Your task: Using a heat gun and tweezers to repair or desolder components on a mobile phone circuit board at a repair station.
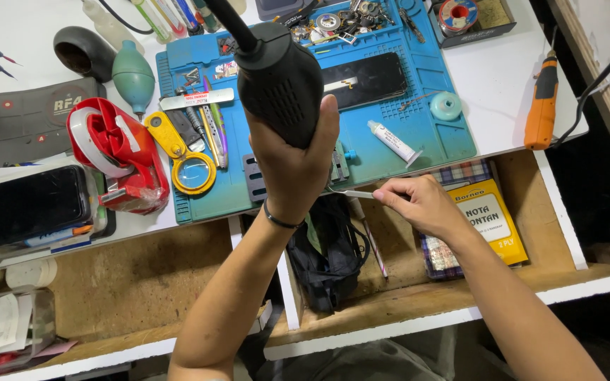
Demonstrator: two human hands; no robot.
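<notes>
Here, head view only. Left hand (294, 166) wrapped tight around a black heat gun (277, 81), grip closed on its matte, ribbed plastic barrel, thumb laid up the side; gun held upright above the blue mat (432, 134), cable running off the top edge. Right hand (425, 204) just right of and below it, grip pinched on slim metal tweezers (351, 192), tips pointing left toward a small vise (337, 166) mostly hidden behind the left hand. What sits in the vise: cannot tell.

On the mat, rubbery and ridged: a dark, glossy phone (365, 79) lying flat just right of the gun, a white glue tube (393, 141) lying aslant near the mat's front edge, a round teal cap (446, 106) beside it, a yellow-framed magnifier (185, 159) at the left.

Off the mat, on the white desk (503, 77): a red tape dispenser (118, 155) touching the mat's left edge, a teal rubber blower (133, 77) behind it, an orange driver (541, 102) well apart at the right.

Below the desk edge, in a raw wooden drawer (397, 289): a yellow booklet (492, 219) partly under the right wrist, a black crumpled bag (326, 254) under the left forearm.
</notes>
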